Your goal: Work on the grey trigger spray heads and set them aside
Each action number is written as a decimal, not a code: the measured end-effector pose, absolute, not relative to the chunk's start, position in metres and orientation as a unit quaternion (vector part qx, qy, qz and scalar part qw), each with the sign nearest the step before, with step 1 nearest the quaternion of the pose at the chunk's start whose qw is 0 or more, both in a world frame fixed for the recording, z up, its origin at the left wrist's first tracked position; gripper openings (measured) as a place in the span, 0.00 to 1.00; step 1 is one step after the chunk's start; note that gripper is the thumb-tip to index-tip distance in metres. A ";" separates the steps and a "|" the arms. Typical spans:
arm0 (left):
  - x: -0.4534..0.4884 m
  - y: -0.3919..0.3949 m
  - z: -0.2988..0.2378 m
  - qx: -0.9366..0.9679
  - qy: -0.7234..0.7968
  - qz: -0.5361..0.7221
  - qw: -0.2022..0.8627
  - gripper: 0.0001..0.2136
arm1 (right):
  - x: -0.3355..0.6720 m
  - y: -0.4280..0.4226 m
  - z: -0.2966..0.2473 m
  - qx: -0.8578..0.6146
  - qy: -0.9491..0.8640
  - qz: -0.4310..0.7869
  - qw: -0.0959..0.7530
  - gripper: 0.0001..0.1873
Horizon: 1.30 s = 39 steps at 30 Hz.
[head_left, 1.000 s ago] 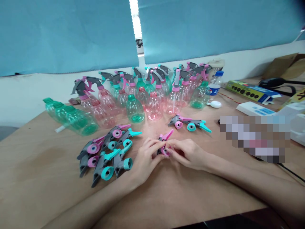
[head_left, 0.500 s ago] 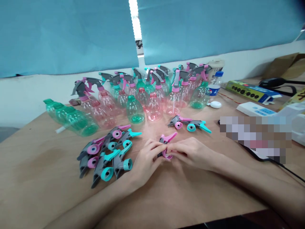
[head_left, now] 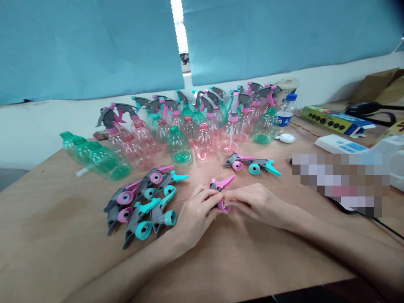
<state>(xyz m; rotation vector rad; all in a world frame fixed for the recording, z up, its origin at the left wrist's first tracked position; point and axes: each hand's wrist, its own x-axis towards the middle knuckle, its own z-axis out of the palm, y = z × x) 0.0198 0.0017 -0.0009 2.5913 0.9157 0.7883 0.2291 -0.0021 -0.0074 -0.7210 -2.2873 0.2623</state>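
Both my hands meet over the wooden table in front of me, at a pink-and-grey trigger spray head (head_left: pixel 224 182). My left hand (head_left: pixel 199 215) is closed around its grey body, covering much of it. Pinched fingers of my right hand (head_left: pixel 259 205) press at the mouth of its pink collar; whatever they hold is hidden. Left of my hands lie several loose spray heads (head_left: pixel 143 230) with pink or teal collars. Beyond my hands rest a pink-and-grey spray head (head_left: pixel 234 161) and a teal-and-grey one (head_left: pixel 260 166).
Pink and green bottles stand at the back, many with spray heads; an open green bottle (head_left: pixel 179 145) is near the front. Several green bottles (head_left: pixel 105 162) are at left. To the right are a white power strip (head_left: pixel 341 144), a yellow-green box (head_left: pixel 334 120) and a blurred-out phone-like object (head_left: pixel 339 181).
My hands and the spray head stay nearly in place, with only slight finger movement at the collar. The whole view has shifted a little.
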 end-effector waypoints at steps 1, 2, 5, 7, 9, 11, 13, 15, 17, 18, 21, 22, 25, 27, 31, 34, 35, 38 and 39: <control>0.020 0.001 -0.001 0.898 0.318 0.272 0.138 0.09 | 0.229 -0.002 -0.007 -0.277 -0.887 0.098 0.356 0.09; 0.020 0.001 -0.001 0.897 0.320 0.272 0.136 0.09 | 0.229 -0.002 -0.007 -0.275 -0.888 0.097 0.356 0.09; 0.019 0.001 -0.001 0.894 0.328 0.270 0.141 0.09 | 0.231 -0.002 -0.007 -0.267 -0.890 0.102 0.355 0.09; 0.018 0.002 -0.001 0.886 0.344 0.272 0.151 0.12 | 0.233 -0.003 -0.005 -0.267 -0.886 0.105 0.364 0.10; 0.017 0.004 -0.001 0.867 0.376 0.286 0.157 0.14 | 0.236 -0.003 -0.003 -0.288 -0.875 0.110 0.374 0.10; 0.017 0.006 -0.001 0.850 0.402 0.299 0.159 0.14 | 0.238 -0.002 -0.001 -0.329 -0.858 0.121 0.377 0.10; 0.017 0.007 -0.001 0.847 0.405 0.302 0.165 0.14 | 0.240 0.001 -0.001 -0.365 -0.846 0.137 0.363 0.09; 0.018 0.006 -0.001 0.842 0.406 0.310 0.172 0.14 | 0.241 0.004 -0.003 -0.384 -0.848 0.149 0.332 0.07; 0.018 0.006 -0.001 0.827 0.422 0.324 0.180 0.14 | 0.241 0.007 -0.005 -0.393 -0.860 0.165 0.280 0.05; 0.018 0.006 -0.001 0.819 0.433 0.329 0.184 0.14 | 0.240 0.007 -0.005 -0.396 -0.865 0.171 0.256 0.05; 0.017 0.005 -0.001 0.807 0.445 0.334 0.198 0.15 | 0.237 0.005 -0.002 -0.389 -0.877 0.181 0.214 0.05; 0.017 0.006 -0.001 0.806 0.444 0.336 0.201 0.15 | 0.235 0.003 0.000 -0.384 -0.882 0.182 0.206 0.05; 0.017 0.006 -0.002 0.801 0.446 0.340 0.208 0.16 | 0.230 -0.003 0.004 -0.365 -0.892 0.190 0.185 0.04; 0.017 0.006 -0.001 0.798 0.448 0.342 0.213 0.16 | 0.227 -0.005 0.004 -0.356 -0.892 0.203 0.188 0.04; 0.018 0.006 -0.001 0.792 0.451 0.344 0.223 0.15 | 0.227 -0.004 0.000 -0.344 -0.870 0.239 0.259 0.03; 0.018 0.006 -0.001 0.788 0.456 0.347 0.226 0.15 | 0.229 0.000 -0.003 -0.370 -0.836 0.259 0.311 0.06; 0.018 0.006 -0.002 0.788 0.456 0.348 0.223 0.15 | 0.230 0.001 -0.003 -0.385 -0.823 0.265 0.321 0.06; 0.017 0.006 -0.002 0.793 0.453 0.347 0.214 0.15 | 0.231 0.004 -0.005 -0.433 -0.780 0.284 0.353 0.06; 0.017 0.006 -0.001 0.794 0.451 0.348 0.212 0.15 | 0.231 0.005 -0.005 -0.442 -0.760 0.299 0.371 0.06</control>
